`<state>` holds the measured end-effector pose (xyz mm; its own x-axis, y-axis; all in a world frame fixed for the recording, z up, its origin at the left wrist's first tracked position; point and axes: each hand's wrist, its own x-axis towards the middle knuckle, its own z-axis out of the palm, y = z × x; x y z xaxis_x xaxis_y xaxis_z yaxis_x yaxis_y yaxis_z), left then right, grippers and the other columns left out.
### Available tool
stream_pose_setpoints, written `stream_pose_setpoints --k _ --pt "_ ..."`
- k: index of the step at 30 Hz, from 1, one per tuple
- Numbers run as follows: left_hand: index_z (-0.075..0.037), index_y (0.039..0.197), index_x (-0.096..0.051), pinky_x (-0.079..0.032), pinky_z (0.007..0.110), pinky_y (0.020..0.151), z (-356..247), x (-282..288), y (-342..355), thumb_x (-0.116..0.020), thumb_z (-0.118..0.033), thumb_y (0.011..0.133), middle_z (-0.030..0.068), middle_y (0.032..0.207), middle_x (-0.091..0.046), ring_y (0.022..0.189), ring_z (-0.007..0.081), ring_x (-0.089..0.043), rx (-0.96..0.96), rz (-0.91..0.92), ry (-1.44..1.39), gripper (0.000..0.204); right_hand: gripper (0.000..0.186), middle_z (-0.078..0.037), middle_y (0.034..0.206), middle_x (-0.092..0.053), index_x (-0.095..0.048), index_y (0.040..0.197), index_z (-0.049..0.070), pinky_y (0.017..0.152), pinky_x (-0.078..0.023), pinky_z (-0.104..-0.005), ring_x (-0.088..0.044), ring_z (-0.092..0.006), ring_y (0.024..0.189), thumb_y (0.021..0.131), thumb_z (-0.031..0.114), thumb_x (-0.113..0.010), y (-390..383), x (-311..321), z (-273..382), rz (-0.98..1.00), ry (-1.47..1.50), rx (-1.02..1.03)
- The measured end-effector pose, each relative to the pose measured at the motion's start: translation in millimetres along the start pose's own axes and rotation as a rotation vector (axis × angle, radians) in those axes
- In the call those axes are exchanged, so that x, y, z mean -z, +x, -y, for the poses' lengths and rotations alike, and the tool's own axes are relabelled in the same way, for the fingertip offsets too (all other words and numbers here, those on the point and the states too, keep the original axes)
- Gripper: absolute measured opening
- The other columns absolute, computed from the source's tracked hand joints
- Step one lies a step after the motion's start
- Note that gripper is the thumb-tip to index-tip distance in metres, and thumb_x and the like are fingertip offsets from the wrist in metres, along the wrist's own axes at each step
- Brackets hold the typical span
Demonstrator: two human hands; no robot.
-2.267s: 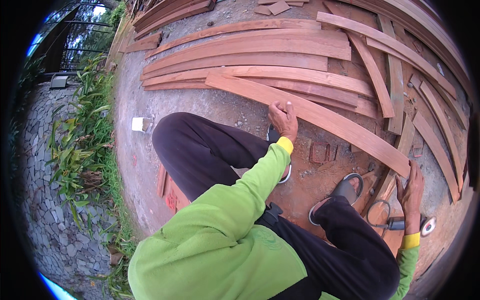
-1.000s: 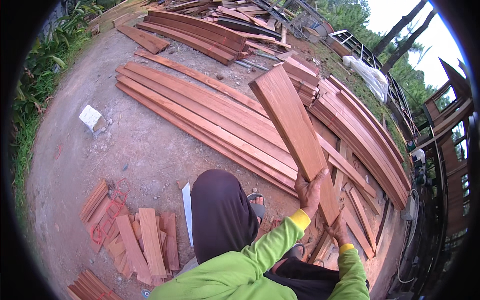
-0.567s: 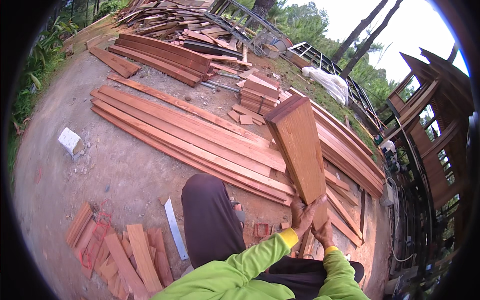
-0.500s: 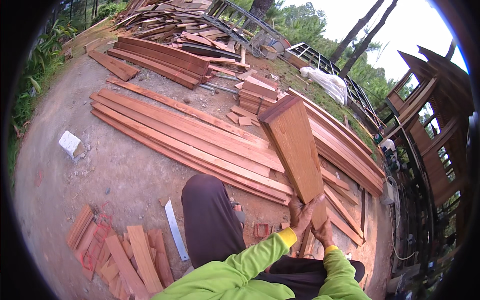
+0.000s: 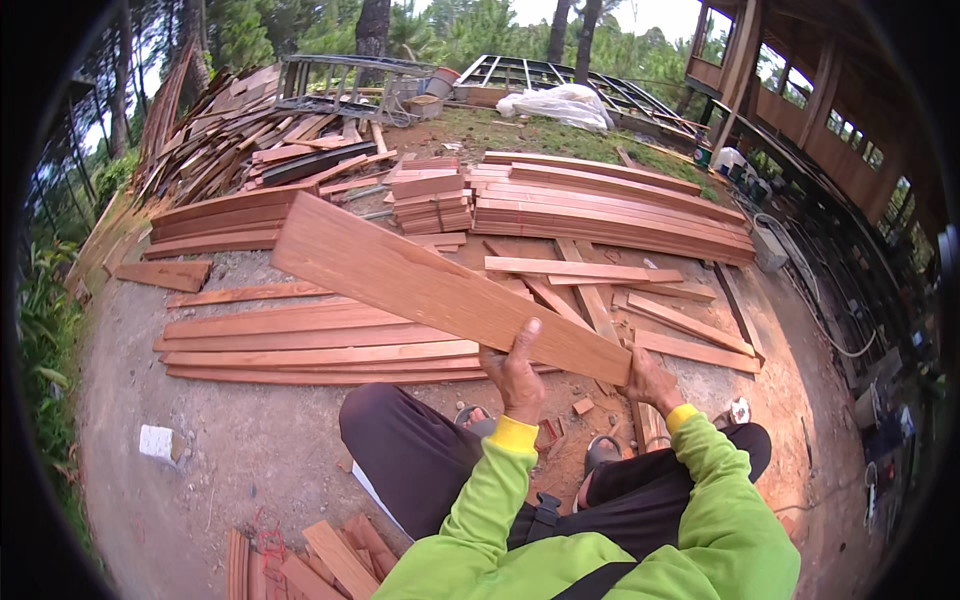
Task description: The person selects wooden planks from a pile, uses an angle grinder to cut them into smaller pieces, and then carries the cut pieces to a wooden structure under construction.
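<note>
Planks lie in a flat row (image 5: 300,345) on the dirt at the left, about five side by side, with a white block (image 5: 157,442) near the grass. One long reddish board (image 5: 440,285) is up off the ground, tilted, its far end toward the left. The left hand (image 5: 517,372) grips its near edge, thumb over the top; the right hand (image 5: 650,380) closes on the end corner. It looks picked but not yet set anywhere. Two neat stacks (image 5: 610,205) wait behind at the right.

No packages, labels, signs or screens show anywhere in this timber yard.
</note>
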<state>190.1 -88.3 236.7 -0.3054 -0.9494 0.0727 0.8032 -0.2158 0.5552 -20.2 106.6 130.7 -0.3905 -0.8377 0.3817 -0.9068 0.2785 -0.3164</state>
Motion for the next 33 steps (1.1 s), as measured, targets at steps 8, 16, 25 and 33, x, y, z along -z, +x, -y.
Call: stream_pose_setpoints --k 8,16,25,33 --pt "0.0 0.142 -0.034 -0.023 0.062 0.113 -63.4 18.3 72.3 -0.076 -0.031 0.07 0.0217 0.13 -0.051 0.128 0.0358 -0.044 0.004 0.811 -0.383 0.089 0.053 -0.023 0.091 -0.059 -0.046 0.1 -0.004 0.077 -0.048 -0.045 -0.058 -0.0426 0.091 0.057 0.009 -0.075 67.5 55.4 94.2 0.007 0.106 0.268" --pt "0.0 0.119 -0.052 -0.036 0.057 0.102 -64.6 82.9 84.8 -0.077 -0.038 0.058 0.02 0.112 -0.056 0.113 0.0365 -0.05 -0.062 0.439 -0.331 0.076 0.049 -0.024 0.085 -0.06 -0.048 0.092 -0.007 0.073 -0.05 -0.046 -0.061 -0.0419 0.084 0.053 0.01 -0.072 76.8 76.0 125.9 0.288 -0.007 0.187" --pt "0.002 0.123 -0.05 -0.04 0.056 0.101 -77.6 12.1 75.9 -0.077 -0.039 0.063 0.0224 0.115 -0.054 0.113 0.0363 -0.051 -0.154 0.555 -0.32 0.077 0.063 -0.023 0.092 -0.061 -0.05 0.102 -0.004 0.081 -0.049 -0.0453 -0.06 -0.0384 0.095 0.054 0.025 -0.079 79.9 86.2 112.8 0.096 0.05 0.217" --pt "0.001 0.131 -0.046 -0.038 0.051 0.105 -59.9 -35.3 51.9 -0.078 -0.036 0.063 0.0206 0.118 -0.051 0.112 0.0369 -0.051 -0.117 0.845 -0.041 0.084 0.071 -0.022 0.092 -0.058 -0.045 0.111 -0.003 0.08 -0.048 -0.0467 -0.059 -0.0407 0.093 0.056 0.024 -0.08 88.6 58.0 149.4 -0.157 0.245 0.22"
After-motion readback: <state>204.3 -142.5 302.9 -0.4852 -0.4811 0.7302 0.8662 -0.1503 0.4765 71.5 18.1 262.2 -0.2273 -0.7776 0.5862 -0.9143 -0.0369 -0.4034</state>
